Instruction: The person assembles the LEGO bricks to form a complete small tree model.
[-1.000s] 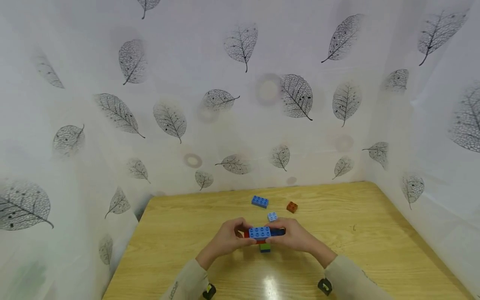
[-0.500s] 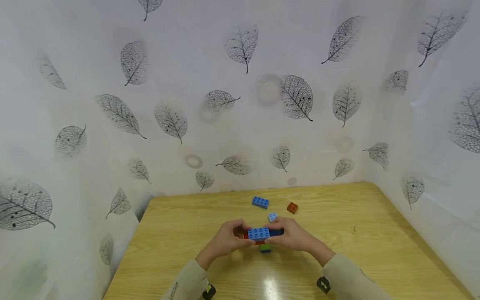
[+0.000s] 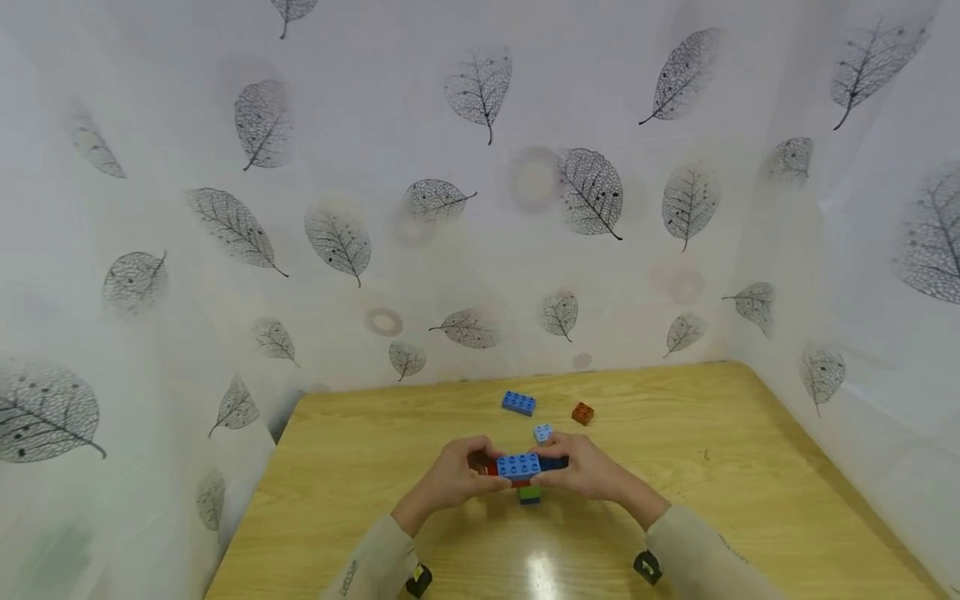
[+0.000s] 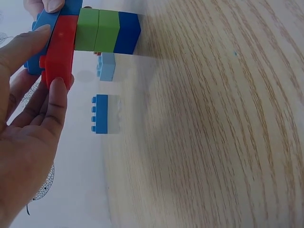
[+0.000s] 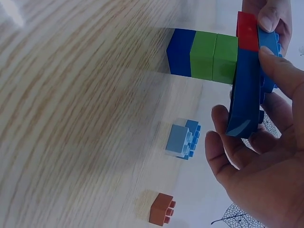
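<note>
A small tower of toy building bricks stands on the table between the hands. At its foot is a dark blue brick (image 5: 181,52), with two green bricks (image 5: 202,55) stacked above. Over these, a red brick (image 4: 61,45) reaches left and a long dark blue brick (image 5: 247,95) reaches right. A blue eight-stud brick (image 3: 518,466) lies across both. My left hand (image 3: 454,475) pinches its left end between thumb and fingers, one fingertip touching the red brick's end. From the right, my right hand (image 3: 588,471) pinches the same blue brick, its thumb on the near side.
Behind the tower lie a light blue brick (image 3: 542,432), another blue eight-stud brick (image 3: 518,403) and an orange-brown brick (image 3: 582,412). The wooden table (image 3: 360,433) ends at a leaf-patterned curtain (image 3: 487,250) at the back and sides.
</note>
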{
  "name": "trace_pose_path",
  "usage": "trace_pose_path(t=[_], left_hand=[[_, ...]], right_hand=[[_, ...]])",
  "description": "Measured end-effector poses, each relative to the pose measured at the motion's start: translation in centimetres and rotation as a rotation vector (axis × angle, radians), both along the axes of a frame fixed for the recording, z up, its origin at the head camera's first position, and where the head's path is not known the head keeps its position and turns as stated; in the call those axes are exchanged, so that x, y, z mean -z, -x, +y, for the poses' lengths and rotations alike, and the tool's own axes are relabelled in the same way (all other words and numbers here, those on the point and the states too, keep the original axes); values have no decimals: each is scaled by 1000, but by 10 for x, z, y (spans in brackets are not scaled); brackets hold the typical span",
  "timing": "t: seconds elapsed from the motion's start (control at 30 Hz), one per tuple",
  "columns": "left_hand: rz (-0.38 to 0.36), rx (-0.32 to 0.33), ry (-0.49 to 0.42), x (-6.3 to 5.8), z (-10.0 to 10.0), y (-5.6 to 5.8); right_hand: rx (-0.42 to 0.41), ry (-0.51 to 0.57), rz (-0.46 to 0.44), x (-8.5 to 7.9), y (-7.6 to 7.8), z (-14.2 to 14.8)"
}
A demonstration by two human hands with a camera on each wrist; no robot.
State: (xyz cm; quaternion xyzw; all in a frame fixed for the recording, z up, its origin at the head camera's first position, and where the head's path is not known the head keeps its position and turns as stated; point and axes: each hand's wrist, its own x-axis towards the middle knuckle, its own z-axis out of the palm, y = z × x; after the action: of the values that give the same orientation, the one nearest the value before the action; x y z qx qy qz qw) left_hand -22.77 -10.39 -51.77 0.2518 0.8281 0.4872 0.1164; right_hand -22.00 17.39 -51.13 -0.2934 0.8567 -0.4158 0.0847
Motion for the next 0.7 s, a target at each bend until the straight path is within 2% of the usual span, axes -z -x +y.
trace_pose_path(t=[0.27, 0.53, 0.7], left_hand=[[10, 11, -1, -2, 1, -3], [-21, 4, -36, 6, 8, -7], [-4, 1, -60, 6, 12, -6]], right_hand=[[11, -16, -10, 0, 0, -1], [-2, -52, -18, -1, -2, 0], [7, -50, -7, -4, 0, 1]])
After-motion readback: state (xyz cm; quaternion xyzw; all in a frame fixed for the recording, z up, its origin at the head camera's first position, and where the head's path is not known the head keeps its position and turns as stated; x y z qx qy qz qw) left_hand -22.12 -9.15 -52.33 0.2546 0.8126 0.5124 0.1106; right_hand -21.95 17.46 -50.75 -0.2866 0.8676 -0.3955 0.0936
